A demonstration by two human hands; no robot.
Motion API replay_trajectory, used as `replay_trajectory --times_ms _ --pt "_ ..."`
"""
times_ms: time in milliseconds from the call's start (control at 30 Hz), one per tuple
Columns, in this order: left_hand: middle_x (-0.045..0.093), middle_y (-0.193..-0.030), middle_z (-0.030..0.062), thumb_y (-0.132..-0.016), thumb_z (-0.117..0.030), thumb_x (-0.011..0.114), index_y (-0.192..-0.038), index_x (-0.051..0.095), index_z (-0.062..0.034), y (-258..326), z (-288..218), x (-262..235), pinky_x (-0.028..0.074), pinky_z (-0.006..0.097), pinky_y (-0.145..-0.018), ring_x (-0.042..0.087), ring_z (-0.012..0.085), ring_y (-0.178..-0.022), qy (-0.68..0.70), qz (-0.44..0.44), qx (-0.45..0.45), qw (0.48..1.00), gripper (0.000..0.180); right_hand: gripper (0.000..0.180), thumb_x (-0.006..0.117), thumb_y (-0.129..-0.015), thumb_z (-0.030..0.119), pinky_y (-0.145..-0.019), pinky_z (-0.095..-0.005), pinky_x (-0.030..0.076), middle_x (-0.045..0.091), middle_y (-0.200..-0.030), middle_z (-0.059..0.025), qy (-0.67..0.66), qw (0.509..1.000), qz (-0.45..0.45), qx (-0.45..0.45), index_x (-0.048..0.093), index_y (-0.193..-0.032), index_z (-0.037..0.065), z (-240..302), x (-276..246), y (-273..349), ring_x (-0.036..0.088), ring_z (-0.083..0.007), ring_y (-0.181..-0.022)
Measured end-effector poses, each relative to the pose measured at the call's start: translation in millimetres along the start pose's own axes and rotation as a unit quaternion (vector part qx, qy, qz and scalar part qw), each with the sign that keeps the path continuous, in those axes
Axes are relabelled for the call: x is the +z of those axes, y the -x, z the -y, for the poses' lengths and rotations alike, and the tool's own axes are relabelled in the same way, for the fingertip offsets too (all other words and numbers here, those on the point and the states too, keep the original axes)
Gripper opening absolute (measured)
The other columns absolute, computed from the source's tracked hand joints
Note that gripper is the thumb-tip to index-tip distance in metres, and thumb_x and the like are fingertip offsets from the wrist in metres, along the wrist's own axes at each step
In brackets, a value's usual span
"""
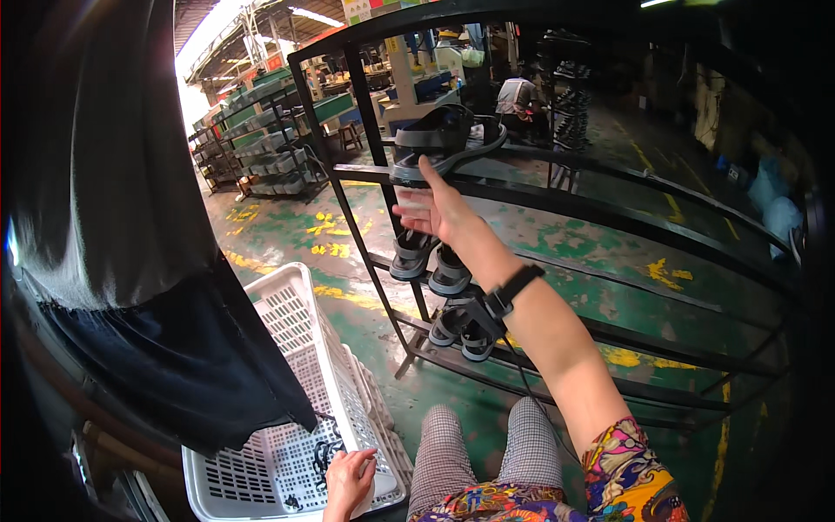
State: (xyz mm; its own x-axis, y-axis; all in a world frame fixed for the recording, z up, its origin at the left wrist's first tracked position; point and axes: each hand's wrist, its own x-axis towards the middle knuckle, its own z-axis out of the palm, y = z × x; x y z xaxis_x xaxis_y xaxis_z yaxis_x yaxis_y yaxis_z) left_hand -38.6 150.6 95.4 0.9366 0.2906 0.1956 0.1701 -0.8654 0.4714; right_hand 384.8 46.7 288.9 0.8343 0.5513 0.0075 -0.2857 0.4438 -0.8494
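Green floor [409, 413] runs beneath the rack [565, 197], whose tiers seem spaced to carry sandals [426, 139] like those resting on its upper level. I see the right hand [435, 209] spread wide before them, seemingly shaped to span a shoe, though contact is unclear; the left hand [350, 480] bends loosely by the crate [329, 365], its grip impossible to tell
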Motion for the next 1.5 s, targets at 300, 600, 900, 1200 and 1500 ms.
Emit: replay_trajectory --times_ms 300,600,900,1200,1500 --pt "0.068 -0.086 0.0063 -0.078 -0.011 0.067 -0.095 0.070 -0.0099 18.1 10.6 6.2 0.047 0.034 -0.069 0.056 0.0267 -0.074 0.042 -0.014 -0.029 0.999 0.017 0.044 0.061 -0.088 0.044 -0.066 -0.0362 0.054 0.067 -0.099 -0.0103 -0.130 0.989 0.037 -0.062 0.057 -0.110 0.006 -38.7 -5.5 6.1 0.066 -0.0221 -0.090" --pt "0.067 -0.079 0.0092 -0.077 -0.007 0.067 -0.092 0.070 -0.0072 11.6 17.2 8.3 0.045 0.036 -0.063 0.055 0.0277 -0.068 0.100 -0.032 -0.037 0.994 0.015 0.050 0.053 -0.092 0.039 -0.056 -0.0302 0.042 0.057 -0.094 -0.0042 -0.356 0.905 0.231 -0.041 0.044 -0.136 0.018 -121.1 -68.2 161.2 0.061 -0.0189 -0.072" --pt "0.063 -0.071 0.0108 -0.076 -0.003 0.067 -0.089 0.069 -0.0061 0.8 10.0 10.5 0.043 0.037 -0.059 0.053 0.0286 -0.063 0.069 -0.072 -0.027 0.995 0.014 0.045 0.041 -0.098 0.013 -0.035 -0.0201 0.032 0.055 -0.077 -0.0062 -0.577 0.727 0.366 0.066 0.039 -0.142 0.021 -145.5 -69.8 205.3 0.057 -0.0112 -0.044" --pt "0.063 -0.074 0.0115 -0.077 -0.001 0.065 -0.091 0.067 -0.0045 0.6 7.6 7.2 0.042 0.037 -0.060 0.053 0.0291 -0.064 0.065 -0.050 -0.024 0.996 0.015 0.048 0.038 -0.099 0.026 -0.035 -0.0215 0.029 0.052 -0.079 -0.0065 -0.502 0.774 0.383 0.050 0.032 -0.145 0.019 -157.4 -81.6 207.3 0.054 -0.0122 -0.043" --pt "0.064 -0.076 0.0112 -0.077 -0.001 0.064 -0.091 0.067 -0.0042 5.9 13.2 10.9 0.043 0.038 -0.063 0.054 0.0298 -0.067 0.068 -0.051 -0.031 0.996 0.014 0.047 0.039 -0.099 0.021 -0.034 -0.0200 0.031 0.053 -0.077 -0.0065 -0.488 0.787 0.375 0.045 0.033 -0.145 0.019 -159.7 -82.1 211.8 0.054 -0.0112 -0.041"
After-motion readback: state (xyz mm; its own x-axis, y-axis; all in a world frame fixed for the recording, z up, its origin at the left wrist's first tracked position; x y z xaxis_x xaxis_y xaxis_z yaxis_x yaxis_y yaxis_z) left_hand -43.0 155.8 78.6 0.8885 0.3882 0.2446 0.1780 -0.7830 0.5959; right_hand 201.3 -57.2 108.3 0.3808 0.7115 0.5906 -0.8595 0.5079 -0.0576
